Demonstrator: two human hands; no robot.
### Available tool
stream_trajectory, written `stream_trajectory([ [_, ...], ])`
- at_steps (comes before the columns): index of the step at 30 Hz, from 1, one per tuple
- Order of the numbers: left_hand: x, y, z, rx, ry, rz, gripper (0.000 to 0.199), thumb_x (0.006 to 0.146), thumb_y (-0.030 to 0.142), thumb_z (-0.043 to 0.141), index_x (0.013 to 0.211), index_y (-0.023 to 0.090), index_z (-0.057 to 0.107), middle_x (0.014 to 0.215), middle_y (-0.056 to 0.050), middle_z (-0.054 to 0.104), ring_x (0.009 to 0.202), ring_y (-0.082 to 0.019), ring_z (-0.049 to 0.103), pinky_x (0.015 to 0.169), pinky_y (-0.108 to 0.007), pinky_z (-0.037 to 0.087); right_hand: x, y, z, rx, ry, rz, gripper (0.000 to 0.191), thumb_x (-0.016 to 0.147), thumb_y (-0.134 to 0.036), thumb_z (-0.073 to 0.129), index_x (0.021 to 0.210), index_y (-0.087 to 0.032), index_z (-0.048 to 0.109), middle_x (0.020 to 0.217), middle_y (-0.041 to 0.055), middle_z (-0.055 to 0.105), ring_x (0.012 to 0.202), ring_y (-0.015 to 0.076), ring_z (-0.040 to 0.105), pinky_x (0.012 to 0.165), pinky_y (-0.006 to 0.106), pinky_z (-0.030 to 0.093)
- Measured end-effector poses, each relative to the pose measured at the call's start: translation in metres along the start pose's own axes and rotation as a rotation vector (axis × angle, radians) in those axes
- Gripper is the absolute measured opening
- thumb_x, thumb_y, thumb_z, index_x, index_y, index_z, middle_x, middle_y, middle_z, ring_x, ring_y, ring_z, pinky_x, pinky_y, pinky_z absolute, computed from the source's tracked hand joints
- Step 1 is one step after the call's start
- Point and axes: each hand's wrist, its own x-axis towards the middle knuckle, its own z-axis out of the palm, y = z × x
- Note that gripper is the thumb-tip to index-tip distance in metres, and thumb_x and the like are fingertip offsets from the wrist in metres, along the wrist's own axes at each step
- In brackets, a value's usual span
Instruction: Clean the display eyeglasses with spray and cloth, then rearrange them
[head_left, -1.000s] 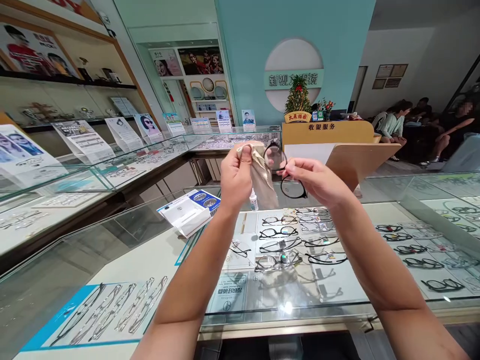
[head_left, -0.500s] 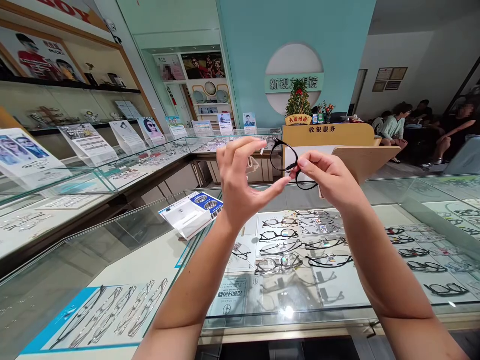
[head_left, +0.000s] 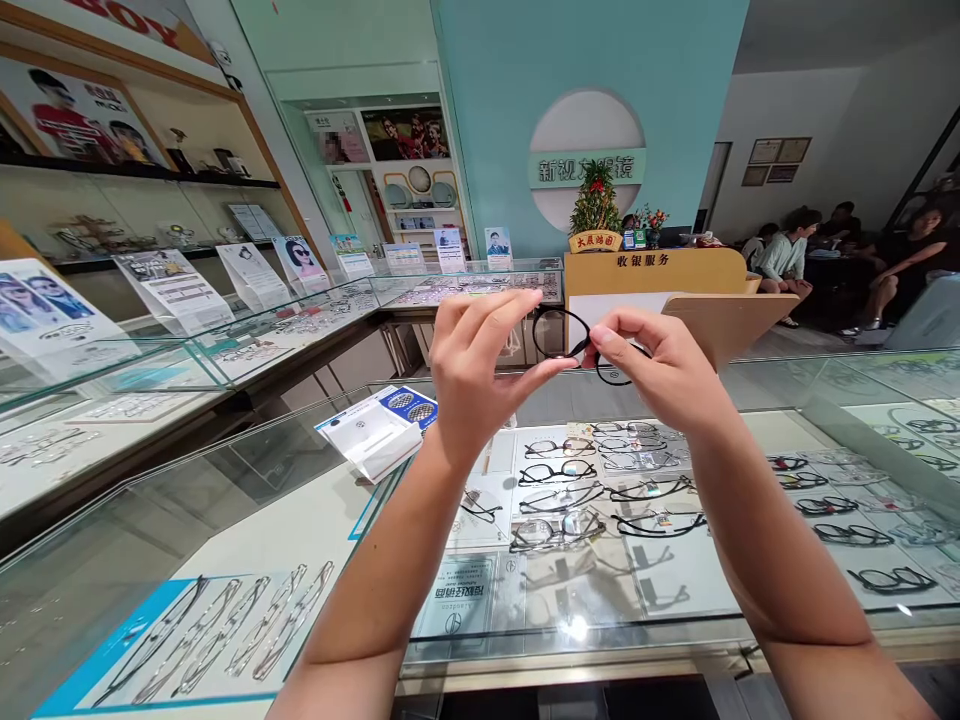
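A pair of black round-rimmed eyeglasses [head_left: 582, 346] is held up above the glass display counter [head_left: 750, 395], tilted with one rim lower at the right. My right hand [head_left: 667, 365] pinches it near the bridge between thumb and fingers, covering part of the right rim. Around the left rim curves my left hand [head_left: 480, 350], its fingertips at the upper edge and its thumb along the lower edge. The temples are mostly hidden. Beneath my hands, rows of eyeglasses [head_left: 559, 470] lie inside the counter.
A folded white and blue card [head_left: 375, 435] stands on the counter glass, left of my forearm. More eyeglasses [head_left: 247, 630] lie on a blue-edged sheet at lower left. Another glass counter [head_left: 300, 315] runs along the left. Beyond are a cashier desk [head_left: 660, 270] and seated people [head_left: 787, 260].
The eyeglasses have turned slightly and come a little lower. My left fingertips have moved down and in to the upper edge of the left rim. My right hand keeps its pinch.
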Motion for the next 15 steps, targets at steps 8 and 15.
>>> stream_trajectory([
  [8, -0.001, 0.002, -0.007, -0.01, 0.252, -0.213, 0.063, 0.079, 0.064, 0.088, 0.127, 0.028, 0.07, 0.121, -0.01, 0.072, 0.123, -0.032, 0.063, 0.096, -0.044, 0.052, -0.002, 0.005, 0.009, -0.331, 0.434, -0.325, 0.051, 0.093, -0.054, 0.076, 0.133, -0.026, 0.062, 0.132, 0.0109, 0.068, 0.125, 0.0294, 0.064, 0.111, 0.048, 0.049],
  [15, 0.004, 0.011, -0.01, 0.093, 0.331, -0.22, 0.063, 0.077, 0.067, 0.088, 0.122, 0.025, 0.073, 0.108, -0.008, 0.07, 0.108, -0.028, 0.065, 0.092, -0.04, 0.052, -0.005, 0.004, 0.015, -0.522, 0.532, -0.333, 0.045, 0.097, -0.054, 0.072, 0.134, -0.029, 0.066, 0.124, 0.0096, 0.071, 0.117, 0.0317, 0.066, 0.107, 0.052, 0.05],
])
